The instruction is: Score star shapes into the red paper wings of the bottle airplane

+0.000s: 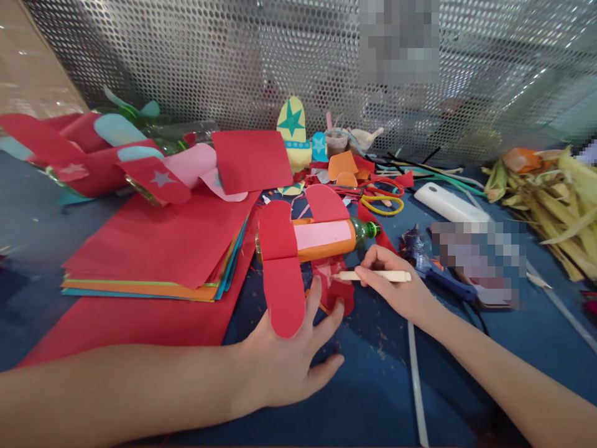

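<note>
"What could go wrong for me here?"

"Mostly slipping paper. Your right hand (pixel 400 294) has a firm pinch grip on a cream pen (pixel 394 275), its tip at the pale star (pixel 327 272) on a red paper wing (pixel 344 291). If the wing shifts, your line would stray."

"And my left grip?"

"Your left hand (pixel 286 364) is spread, holding nothing; its fingertips reach the wing. I can't tell how hard they press. Too lightly, and the wing could swivel under the pen."

"Where's the bottle?"

"The bottle (pixel 360 232) lies on its side on the table (pixel 368 392), just beyond your left hand, wrapped in orange paper. Being round, it could roll if you nudge it."

"Anything in my way?"

"A long red flap (pixel 283 295) overhangs your left hand, so lifting that hand quickly could bend it or drag the bottle along. A blue corded tool (pixel 445 280) lies near your right hand; swing outward and you might knock it. Beyond the bottle's neck sit a yellow loop (pixel 382 205) and paper scraps (pixel 342 165). A paper stack (pixel 153 239) fills your left side, and dry husks (pixel 545 205) lie well apart, far right."
</note>
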{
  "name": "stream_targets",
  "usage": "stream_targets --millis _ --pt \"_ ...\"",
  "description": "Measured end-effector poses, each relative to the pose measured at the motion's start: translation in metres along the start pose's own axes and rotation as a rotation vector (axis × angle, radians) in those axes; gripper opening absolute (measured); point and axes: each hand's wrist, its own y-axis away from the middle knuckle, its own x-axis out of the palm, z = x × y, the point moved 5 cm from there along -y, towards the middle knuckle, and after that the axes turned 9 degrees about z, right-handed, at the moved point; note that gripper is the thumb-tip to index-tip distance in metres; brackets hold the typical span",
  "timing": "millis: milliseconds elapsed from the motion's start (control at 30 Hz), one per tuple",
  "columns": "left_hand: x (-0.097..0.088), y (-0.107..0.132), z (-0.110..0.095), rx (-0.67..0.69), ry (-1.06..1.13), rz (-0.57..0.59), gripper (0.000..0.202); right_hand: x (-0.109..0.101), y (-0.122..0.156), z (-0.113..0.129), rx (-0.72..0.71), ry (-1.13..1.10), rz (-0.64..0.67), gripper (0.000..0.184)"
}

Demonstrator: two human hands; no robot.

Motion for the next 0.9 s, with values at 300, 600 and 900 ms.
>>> stream_targets --millis 300,600,900 --pt "-0.0007 0.0003 0.0005 0.002 -0.002 0.000 0.054 -0.0004 -0.0001 0.0003 0.000 -0.011 0.009 0.020" --pt "0.0012 0.0003 0.0001 0.018 -0.007 0.006 0.054 -0.0011 -0.0001 -0.0008 0.002 0.004 -0.017 0.020" --pt "-0.0015 0.0000 -0.0011 0.018 -0.029 -0.002 0.054 -0.0015 -0.0002 -0.0006 0.013 -0.003 -0.028 0.021"
